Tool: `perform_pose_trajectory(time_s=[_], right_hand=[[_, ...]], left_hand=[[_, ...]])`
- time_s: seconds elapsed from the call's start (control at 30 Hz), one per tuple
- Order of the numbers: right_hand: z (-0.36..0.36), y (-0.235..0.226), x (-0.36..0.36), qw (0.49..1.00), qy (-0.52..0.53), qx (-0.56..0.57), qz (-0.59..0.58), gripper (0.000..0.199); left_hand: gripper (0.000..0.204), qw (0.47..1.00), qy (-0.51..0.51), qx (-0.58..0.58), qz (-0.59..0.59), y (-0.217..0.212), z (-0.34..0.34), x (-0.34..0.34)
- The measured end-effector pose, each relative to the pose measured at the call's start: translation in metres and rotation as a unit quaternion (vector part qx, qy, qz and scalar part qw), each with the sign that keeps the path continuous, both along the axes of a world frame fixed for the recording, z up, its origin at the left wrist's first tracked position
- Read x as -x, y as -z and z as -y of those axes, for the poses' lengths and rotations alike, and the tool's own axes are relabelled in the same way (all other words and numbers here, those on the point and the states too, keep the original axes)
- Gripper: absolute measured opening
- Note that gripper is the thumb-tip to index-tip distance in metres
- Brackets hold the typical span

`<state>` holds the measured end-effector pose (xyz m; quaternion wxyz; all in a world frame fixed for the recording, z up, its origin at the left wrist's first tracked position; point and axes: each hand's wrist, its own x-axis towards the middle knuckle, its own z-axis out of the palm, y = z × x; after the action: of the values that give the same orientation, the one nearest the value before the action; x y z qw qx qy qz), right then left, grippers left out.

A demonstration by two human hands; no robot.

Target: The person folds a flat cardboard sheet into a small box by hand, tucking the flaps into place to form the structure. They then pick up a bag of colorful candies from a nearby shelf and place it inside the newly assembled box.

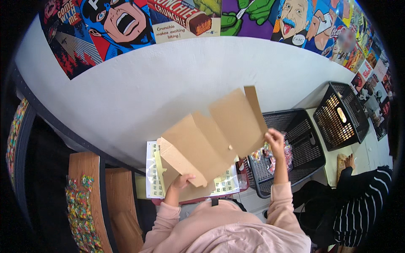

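cardboard blank (213, 135), head view: held up at a slant between the hands, above printed label sheets (230, 180). left hand (182, 181) grips its lower-left flap; right hand (275, 141) pinches its right edge. done: blank opened out, creases showing, narrow end flaps angled off the main panels. outstanding, as judged: panels not yet closed up; stage looks early. black crate (311, 139) to the right contains wrapped packets (287, 158).

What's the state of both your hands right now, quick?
Left hand: closed, holding the cardboard near its lower edge.
Right hand: closed, holding the same cardboard at its right edge.
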<state>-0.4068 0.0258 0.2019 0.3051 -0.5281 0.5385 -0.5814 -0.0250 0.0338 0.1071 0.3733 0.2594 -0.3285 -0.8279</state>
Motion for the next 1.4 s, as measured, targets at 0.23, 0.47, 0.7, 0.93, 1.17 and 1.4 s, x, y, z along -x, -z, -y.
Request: perform_pose_trajectory(time_s=[0.23,0.47,0.7,0.93,1.17,1.4], right_hand=[[0.055,-0.109,-0.046,0.985,0.032,0.160,0.054,0.047],[0.007,-0.059,-0.102,0.970,-0.053,0.184,0.153,0.066],[-0.037,-0.020,-0.150,0.968,-0.105,-0.026,0.227,0.025],[-0.028,-0.037,-0.157,0.987,-0.049,0.044,0.145,0.021],[-0.029,-0.047,-0.152,0.987,0.005,0.066,0.148,0.027],[-0.011,-0.056,-0.134,0.983,-0.041,0.058,0.169,0.028]], left_hand=[[0.032,0.973,-0.228,-0.026,-0.015,-0.055,-0.013,0.074],[0.036,0.945,-0.285,-0.065,-0.149,-0.114,-0.030,0.100],[0.033,0.932,-0.349,-0.043,-0.090,-0.112,-0.032,0.107],[0.040,0.936,-0.350,-0.008,-0.025,-0.108,-0.041,0.089],[0.036,0.902,-0.381,-0.013,-0.201,-0.113,-0.033,0.046],[0.047,0.920,-0.312,0.019,-0.239,-0.102,-0.023,-0.008]])
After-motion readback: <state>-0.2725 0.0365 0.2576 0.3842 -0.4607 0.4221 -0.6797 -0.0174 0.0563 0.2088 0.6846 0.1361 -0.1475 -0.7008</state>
